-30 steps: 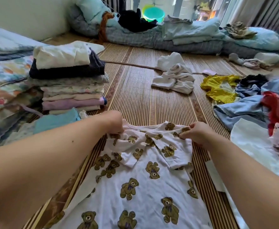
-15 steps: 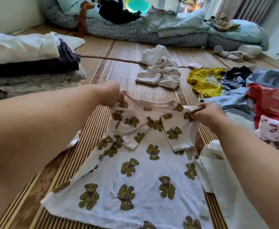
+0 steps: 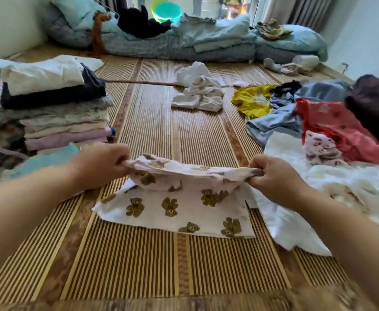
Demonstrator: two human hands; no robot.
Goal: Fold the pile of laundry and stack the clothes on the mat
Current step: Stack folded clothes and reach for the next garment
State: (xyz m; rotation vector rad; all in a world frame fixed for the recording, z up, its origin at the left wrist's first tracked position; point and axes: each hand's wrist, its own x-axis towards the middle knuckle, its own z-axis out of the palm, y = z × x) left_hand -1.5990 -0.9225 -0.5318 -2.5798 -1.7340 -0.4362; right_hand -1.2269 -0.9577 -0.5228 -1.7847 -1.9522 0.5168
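White bear-print cotton shirt (image 3: 184, 209) lies half-folded on the striped woven mat (image 3: 161, 131), its raised edge pinched by left hand (image 3: 103, 164) and right hand (image 3: 273, 178); no writing legible.

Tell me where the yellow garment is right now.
In the head view, the yellow garment lies crumpled on the mat, right of centre, between the white crumpled clothes and the blue garment.

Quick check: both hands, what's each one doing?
Left hand: grips the bear-print shirt at its left end.
Right hand: grips the shirt's right end.
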